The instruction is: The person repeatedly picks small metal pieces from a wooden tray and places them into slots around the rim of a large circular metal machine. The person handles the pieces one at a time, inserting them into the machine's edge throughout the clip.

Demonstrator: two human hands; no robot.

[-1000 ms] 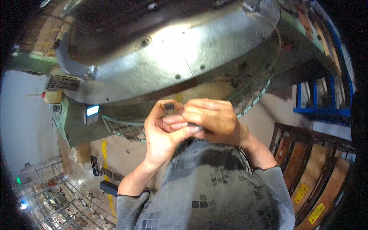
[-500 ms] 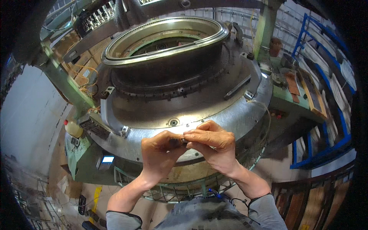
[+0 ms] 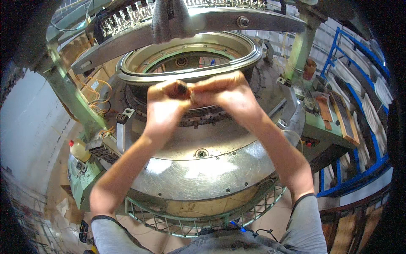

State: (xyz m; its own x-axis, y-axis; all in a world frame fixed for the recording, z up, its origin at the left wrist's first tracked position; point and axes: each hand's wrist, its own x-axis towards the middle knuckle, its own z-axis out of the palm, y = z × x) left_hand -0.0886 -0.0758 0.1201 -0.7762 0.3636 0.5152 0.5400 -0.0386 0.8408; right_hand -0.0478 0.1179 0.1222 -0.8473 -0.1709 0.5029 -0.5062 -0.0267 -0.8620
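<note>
My left hand (image 3: 163, 103) and my right hand (image 3: 224, 91) are raised together in front of the near rim of a large metal ring (image 3: 139, 78). The fingers of both are closed and meet at the middle. A small dark patch (image 3: 182, 88) shows at the left fingers; motion blur hides what is pinched there. Below the hands spreads the broad, shiny metal bed (image 3: 182, 169) of a round machine, with a round bolt hole (image 3: 202, 153) near its front.
A curved metal arm (image 3: 220, 21) crosses above the ring. Green posts (image 3: 298, 55) stand at both sides. At left is a bottle with a red cap (image 3: 79, 150); at right, a green side table (image 3: 323, 135) and a blue rack (image 3: 355, 89). A wire guard (image 3: 177, 226) runs along the front.
Both hands have moved up and away from me, from over the front of the bed to the ring's near rim, still closed together. The view has shifted, showing more of the curved arm.
</note>
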